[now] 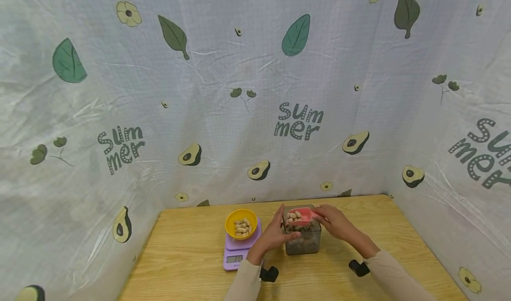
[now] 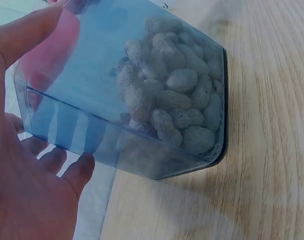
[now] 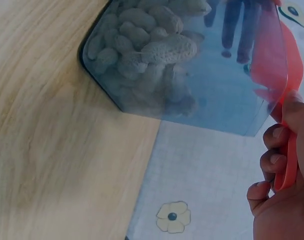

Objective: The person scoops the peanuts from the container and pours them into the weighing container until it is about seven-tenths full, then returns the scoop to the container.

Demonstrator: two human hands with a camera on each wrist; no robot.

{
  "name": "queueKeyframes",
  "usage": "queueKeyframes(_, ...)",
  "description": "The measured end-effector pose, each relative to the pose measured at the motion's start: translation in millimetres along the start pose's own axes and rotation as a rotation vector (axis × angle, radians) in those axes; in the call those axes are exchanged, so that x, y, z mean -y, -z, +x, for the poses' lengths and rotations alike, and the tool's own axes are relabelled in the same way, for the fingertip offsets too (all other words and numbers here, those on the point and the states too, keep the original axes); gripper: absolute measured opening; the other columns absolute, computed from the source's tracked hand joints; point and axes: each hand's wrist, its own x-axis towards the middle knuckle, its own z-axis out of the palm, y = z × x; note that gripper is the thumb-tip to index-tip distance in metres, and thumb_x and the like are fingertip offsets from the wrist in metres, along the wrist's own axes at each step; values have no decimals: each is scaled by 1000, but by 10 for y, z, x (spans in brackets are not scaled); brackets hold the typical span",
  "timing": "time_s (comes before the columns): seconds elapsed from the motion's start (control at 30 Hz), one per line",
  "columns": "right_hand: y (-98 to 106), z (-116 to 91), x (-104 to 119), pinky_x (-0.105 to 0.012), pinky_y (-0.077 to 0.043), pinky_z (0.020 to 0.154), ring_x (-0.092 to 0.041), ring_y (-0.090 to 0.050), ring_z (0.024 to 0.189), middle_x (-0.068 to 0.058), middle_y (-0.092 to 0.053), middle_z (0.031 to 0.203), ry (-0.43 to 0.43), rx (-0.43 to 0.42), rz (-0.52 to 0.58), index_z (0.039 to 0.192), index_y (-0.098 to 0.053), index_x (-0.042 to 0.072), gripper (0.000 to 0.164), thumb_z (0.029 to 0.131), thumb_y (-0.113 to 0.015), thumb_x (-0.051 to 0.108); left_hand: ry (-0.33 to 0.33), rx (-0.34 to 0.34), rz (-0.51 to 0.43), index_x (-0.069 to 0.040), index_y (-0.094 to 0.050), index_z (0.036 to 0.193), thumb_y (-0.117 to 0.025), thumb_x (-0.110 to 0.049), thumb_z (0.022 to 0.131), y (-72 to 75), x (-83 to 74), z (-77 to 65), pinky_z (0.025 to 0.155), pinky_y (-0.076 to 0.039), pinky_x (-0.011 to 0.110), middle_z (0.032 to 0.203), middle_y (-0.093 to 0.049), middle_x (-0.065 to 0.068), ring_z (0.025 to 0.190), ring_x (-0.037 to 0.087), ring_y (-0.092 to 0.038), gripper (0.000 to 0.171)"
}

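Note:
My right hand [image 1: 334,221] grips the handle of a red scoop [image 1: 306,214], which carries several unshelled peanuts [image 1: 293,216]. The scoop's bowl is at the mouth of a clear plastic container [image 1: 303,246], and in the right wrist view its red edge [image 3: 293,57] shows above the container's rim. With thumb and fingers spread around the container's upper walls, my left hand [image 1: 274,234] holds it upright on the table. Unshelled peanuts [image 2: 184,107] fill the lower part of the container in the left wrist view.
Left of the container stands a purple kitchen scale [image 1: 239,244] with a lit display [image 1: 234,259]. A yellow bowl [image 1: 228,227] with several peanuts sits on the scale. The wooden table [image 1: 183,243] meets a printed white sheet [image 1: 223,159] at its back and sides.

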Motion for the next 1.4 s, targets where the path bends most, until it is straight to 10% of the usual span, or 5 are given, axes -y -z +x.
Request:
queueKeyframes(0.77,352,219,145,-38,-53,76,-16,-64,87,0,-70,99,52,-55,-53,115,-69,9,22,96,-61,17,-43,-141,47,-25,-1,160,-66,-62,84,483,-144,-293,114,-31,61,167,-7,11,147,42,-28,107)
queueKeyframes(1.4,39,711,582,-46,-53,91,-27,-65,104,-9,-70,111,35,18,21,120,-65,6,28,99,-55,22,-5,-374,87,-21,-11,159,-73,-45,85,986,219,-641,113,-29,66,164,-18,15,144,47,-30,100)
